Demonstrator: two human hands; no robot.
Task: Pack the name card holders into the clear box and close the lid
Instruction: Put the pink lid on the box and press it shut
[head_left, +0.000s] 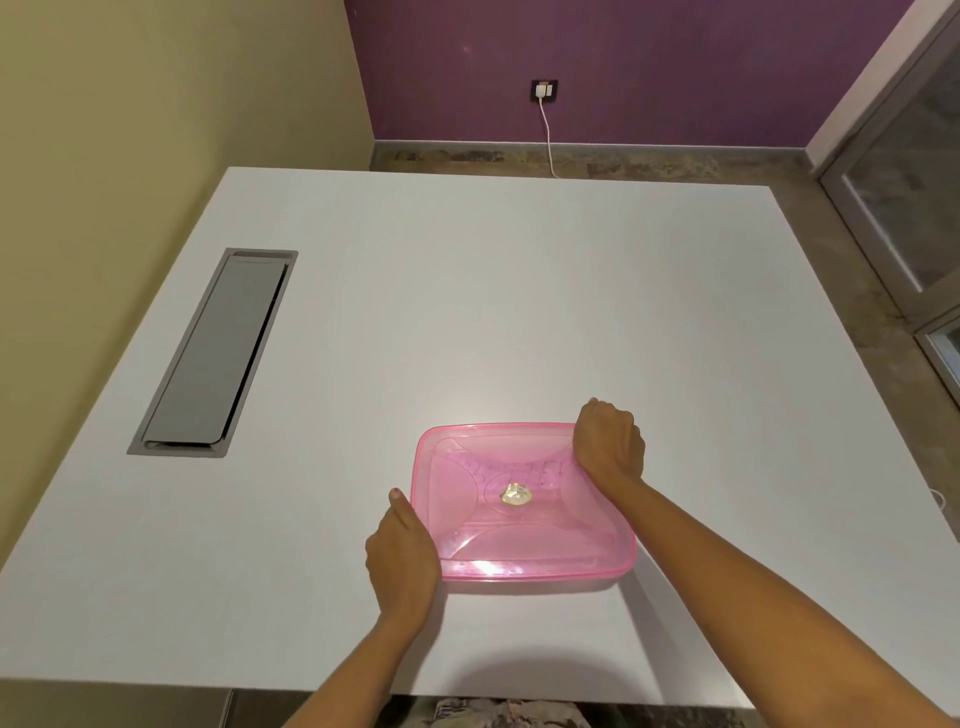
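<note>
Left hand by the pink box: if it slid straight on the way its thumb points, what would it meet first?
Probably nothing. The left hand points along the left side of the box, toward the far edge of the table, and that stretch looks bare. The grey hatch lies well off to the left.

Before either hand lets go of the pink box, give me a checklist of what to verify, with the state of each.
1. Lid on the box: ok, it covers the whole top.
2. Lid sealed all round the rim: cannot tell; the far right corner is hidden under the right hand.
3. Left hand steadying the near left edge: ok, it rests against that side.
4. Name card holders inside: cannot tell; only faint shapes show through the tinted plastic.
5. No holders left out on the table: ok, none in view.
6. Box clear of the table's near edge: ok, it sits fully on the surface.
</note>
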